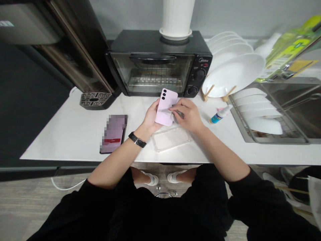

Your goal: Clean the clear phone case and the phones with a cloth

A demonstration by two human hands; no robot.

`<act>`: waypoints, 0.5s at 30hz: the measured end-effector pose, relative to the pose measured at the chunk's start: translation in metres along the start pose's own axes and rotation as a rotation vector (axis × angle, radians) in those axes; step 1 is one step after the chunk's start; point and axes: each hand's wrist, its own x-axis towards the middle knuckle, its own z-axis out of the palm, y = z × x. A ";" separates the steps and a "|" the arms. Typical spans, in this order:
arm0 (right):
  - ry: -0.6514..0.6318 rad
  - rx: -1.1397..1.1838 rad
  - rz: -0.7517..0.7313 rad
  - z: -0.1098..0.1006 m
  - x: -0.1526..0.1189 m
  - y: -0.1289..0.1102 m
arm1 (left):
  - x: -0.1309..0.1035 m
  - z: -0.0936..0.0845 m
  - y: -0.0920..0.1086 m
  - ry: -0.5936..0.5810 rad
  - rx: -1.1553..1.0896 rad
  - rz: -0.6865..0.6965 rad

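A pale pink phone [167,102] is held tilted above the counter, its back with three camera lenses facing up. My left hand [151,117], with a black watch strap [137,140] at the wrist, is closed around its left edge and lower end. My right hand [187,113] pinches a small pale cloth [169,113] against the phone's lower back; the fingers partly cover this cloth. Below both hands a clear phone case [172,139] lies on the counter. To the right stands a small spray bottle [220,115] with a blue label, a pink item beside it.
Another phone [114,134], its screen blurred out, lies left on the white counter [62,134]. Behind are a black toaster oven [152,73] and a tall dispenser [92,98]. White plates [233,67] stand in a rack beside the sink [240,124].
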 end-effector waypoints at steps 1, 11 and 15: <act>0.020 -0.032 0.060 -0.002 0.000 0.004 | -0.002 0.001 0.000 -0.005 -0.032 -0.032; 0.272 -0.073 0.334 -0.012 0.004 0.004 | -0.012 0.005 -0.010 -0.212 -0.082 -0.333; 0.211 0.013 0.271 -0.004 0.004 -0.007 | -0.011 0.008 -0.010 -0.140 -0.116 -0.306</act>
